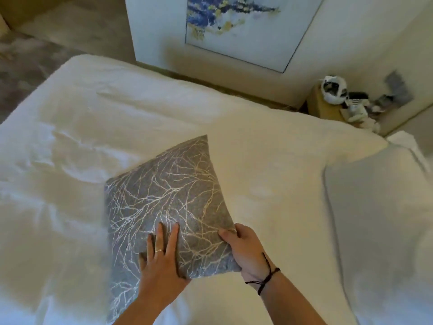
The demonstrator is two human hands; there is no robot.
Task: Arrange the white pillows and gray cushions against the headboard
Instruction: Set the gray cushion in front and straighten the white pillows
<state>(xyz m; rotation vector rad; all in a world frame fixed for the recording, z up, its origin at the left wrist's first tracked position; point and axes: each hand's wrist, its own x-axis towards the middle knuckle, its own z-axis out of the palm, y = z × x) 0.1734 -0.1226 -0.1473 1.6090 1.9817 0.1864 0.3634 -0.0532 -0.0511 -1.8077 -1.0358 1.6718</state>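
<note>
- a gray cushion sits in the middle of the bed, turned so one corner points toward the far side and it reads as a diamond from here.
- its fabric is a flat mid-gray, covered in thin pale lines that fork like bare branches; some lines look white, others faintly gold.
- the cushion is plump, with crisp seams and pointed corners.
- the left hand lies on the cushion's face, fingers stretched out and spread, palm down, thumb at the near edge; a thin ring shows on one finger.
- the right hand pinches the cushion's right corner, fingers curled around the edge with the thumb on top; a dark cord bracelet circles that wrist.
- the white duvet under the cushion is rumpled on the left side and smoother toward the right.
- a white pillow lies at the right of the bed, well apart from the cushion.
- a framed abstract painting in blue and yellow hangs on the far wall.
- a small nightstand in the corner carries a clutter of small things too blurred to name.
</note>
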